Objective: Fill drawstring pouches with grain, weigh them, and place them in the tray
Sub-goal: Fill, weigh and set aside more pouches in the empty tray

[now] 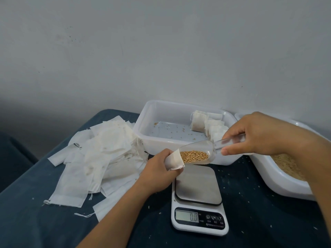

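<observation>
My left hand (159,169) grips a white drawstring pouch (174,161) with its mouth turned to the right. My right hand (254,135) holds a clear plastic scoop (202,151) by the handle. The scoop carries brown grain (194,156) and its tip sits at the pouch's mouth, just above the scale (198,199). The scale's steel platform is bare and its display reads 0.0. Behind it stands a white tray (143,126) with several filled pouches (206,125) at its right end and loose grains on its floor.
A heap of empty white pouches (100,158) covers the left of the dark blue cloth. A white tub of grain (283,170) stands at the right, partly behind my right arm. Stray grains dot the cloth. A grey wall rises directly behind the tray.
</observation>
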{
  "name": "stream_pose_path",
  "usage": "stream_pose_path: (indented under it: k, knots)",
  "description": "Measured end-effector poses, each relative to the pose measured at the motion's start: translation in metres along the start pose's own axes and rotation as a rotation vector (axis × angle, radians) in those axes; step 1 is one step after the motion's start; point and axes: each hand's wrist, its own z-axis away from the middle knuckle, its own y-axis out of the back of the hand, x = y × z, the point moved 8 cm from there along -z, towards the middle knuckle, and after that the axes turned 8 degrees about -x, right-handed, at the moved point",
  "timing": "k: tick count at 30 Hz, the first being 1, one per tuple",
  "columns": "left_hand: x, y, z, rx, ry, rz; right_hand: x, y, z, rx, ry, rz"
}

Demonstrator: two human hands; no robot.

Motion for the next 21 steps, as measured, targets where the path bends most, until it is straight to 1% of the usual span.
stream_pose_path:
  k: [10, 21]
  knots:
    - [-0.002, 0.0, 0.0, 0.003, 0.025, 0.066, 0.0, 0.002, 0.001, 0.011, 0.006, 0.009]
    - [-0.006, 0.0, 0.0, 0.013, 0.07, 0.148, 0.009, -0.001, 0.006, 0.038, 0.003, -0.049]
